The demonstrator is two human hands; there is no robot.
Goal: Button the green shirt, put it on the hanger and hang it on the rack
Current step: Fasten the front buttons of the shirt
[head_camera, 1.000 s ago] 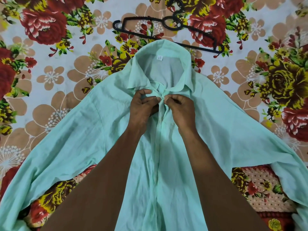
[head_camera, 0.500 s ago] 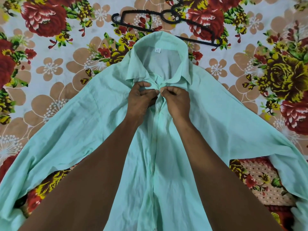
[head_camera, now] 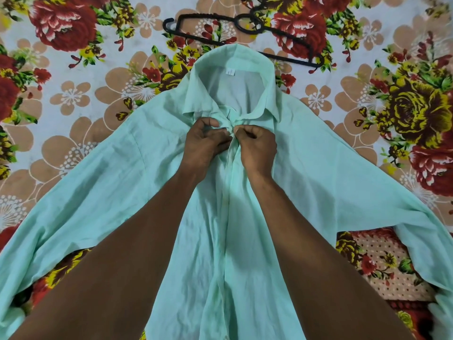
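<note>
The pale green shirt point(head_camera: 318, 173) lies spread face up on a flowered bedsheet, sleeves out to both sides and collar towards the far side. My left hand point(head_camera: 204, 146) and my right hand point(head_camera: 257, 148) meet just below the collar. Each pinches an edge of the shirt's front placket there with curled fingers. The button itself is hidden between the fingertips. A black plastic hanger point(head_camera: 289, 40) lies flat on the sheet beyond the collar, partly covered by it.
The flowered bedsheet point(head_camera: 73, 99) covers the whole surface around the shirt. A dotted red and cream cloth point(head_camera: 382, 261) shows under the right sleeve. No rack is in view.
Both hands have stayed at the top of the placket, with small finger movements. The view has shifted slightly, so the shirt and hanger sit a little higher in the frame.
</note>
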